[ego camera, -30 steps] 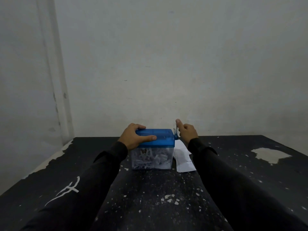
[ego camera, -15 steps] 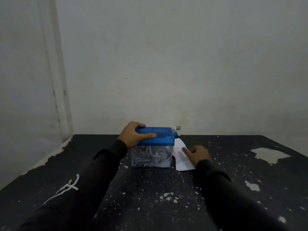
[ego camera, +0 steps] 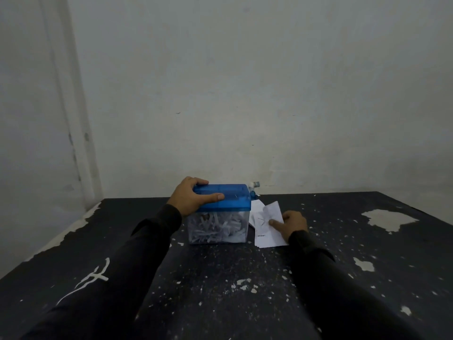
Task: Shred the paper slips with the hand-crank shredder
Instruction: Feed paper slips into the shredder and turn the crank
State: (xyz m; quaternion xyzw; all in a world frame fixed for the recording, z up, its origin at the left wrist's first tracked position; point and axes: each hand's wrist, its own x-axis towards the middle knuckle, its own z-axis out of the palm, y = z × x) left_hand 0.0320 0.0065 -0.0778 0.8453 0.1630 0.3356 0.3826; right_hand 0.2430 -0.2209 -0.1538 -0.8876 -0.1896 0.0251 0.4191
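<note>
A small hand-crank shredder (ego camera: 228,198) with a blue top and a clear bin full of white shreds stands mid-table. My left hand (ego camera: 192,196) grips the left end of its blue top, thumb along the front. Its pale crank handle (ego camera: 255,185) sticks up at the right rear corner, untouched. Just right of the bin lie white paper slips (ego camera: 264,236) in a small pile. My right hand (ego camera: 291,223) pinches the top slip (ego camera: 272,211), whose far end is lifted off the pile.
The black table (ego camera: 220,278) is scuffed, with white paint chips and a large bare patch (ego camera: 389,218) at the right. A pale wall stands close behind the table, and the table's left edge runs along another wall.
My right hand left the crank, dropped to the slips beside the shredder, and now lifts the far end of the top slip. The left hand stayed on the blue top.
</note>
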